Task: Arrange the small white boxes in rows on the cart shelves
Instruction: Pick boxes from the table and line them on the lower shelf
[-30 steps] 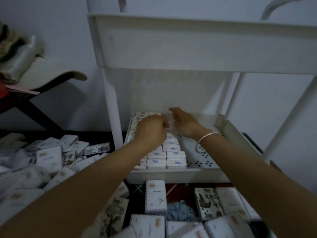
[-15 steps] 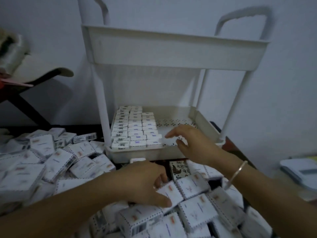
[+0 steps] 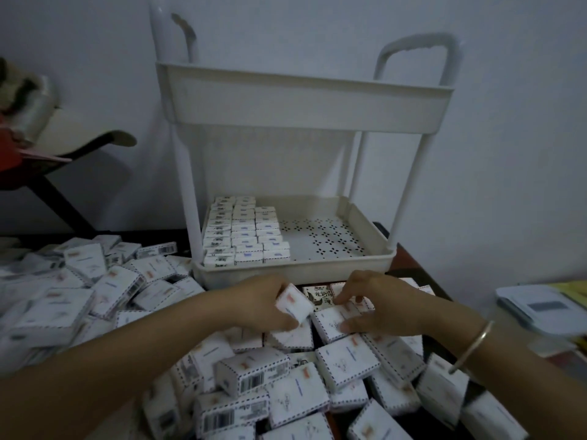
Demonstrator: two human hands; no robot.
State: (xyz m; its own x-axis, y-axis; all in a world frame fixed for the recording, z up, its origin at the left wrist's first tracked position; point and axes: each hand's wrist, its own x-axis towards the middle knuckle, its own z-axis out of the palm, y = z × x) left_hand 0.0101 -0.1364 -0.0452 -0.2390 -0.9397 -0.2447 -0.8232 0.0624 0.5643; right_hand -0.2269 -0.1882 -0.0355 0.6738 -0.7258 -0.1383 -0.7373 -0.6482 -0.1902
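Grips small box (image 3: pixel 292 304) in left hand (image 3: pixel 263 300); pinches pile box (image 3: pixel 330 322) narrowly with right hand (image 3: pixel 384 308); box print too blurred to read.

Dim, bluish light; edges blurred and bowed by wide-angle distortion.

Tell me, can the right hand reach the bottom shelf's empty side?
Probably yes. The right hand, pinching a box, sits just before the bottom shelf, and nothing blocks its bare side.
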